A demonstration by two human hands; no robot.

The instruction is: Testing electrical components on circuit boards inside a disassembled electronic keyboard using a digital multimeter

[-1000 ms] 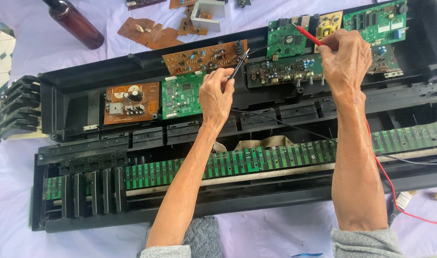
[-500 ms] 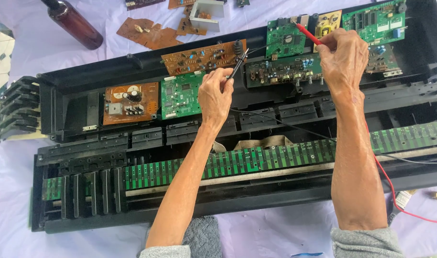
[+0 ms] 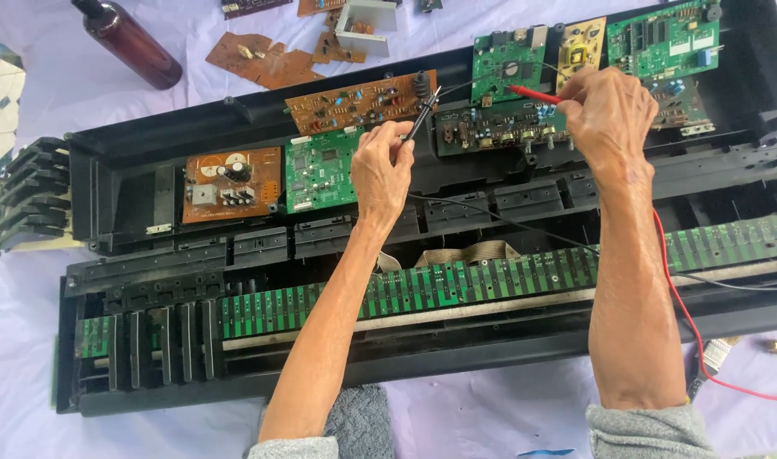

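Note:
My left hand (image 3: pixel 381 167) grips a black test probe (image 3: pixel 422 113) whose tip points up at the right end of a brown circuit board (image 3: pixel 354 102). My right hand (image 3: pixel 609 119) grips a red test probe (image 3: pixel 534 93); its tip rests near the lower edge of a green circuit board (image 3: pixel 507 64). Both hands work inside an opened black electronic keyboard case (image 3: pixel 108 170). A red lead (image 3: pixel 677 314) runs down past my right forearm and a black lead (image 3: pixel 507 223) trails from the left probe.
Inside the case sit a brown board with a round part (image 3: pixel 231 183), a green board (image 3: pixel 320 170), a dark board (image 3: pixel 490 127) and a long green key-contact strip (image 3: pixel 490 276). A brown bottle (image 3: pixel 129 42), loose brown board pieces (image 3: pixel 265 61) and a white box (image 3: pixel 367 25) lie on the cloth behind.
Both hands hold almost still; the view has shifted very slightly, with the probes staying on the same boards.

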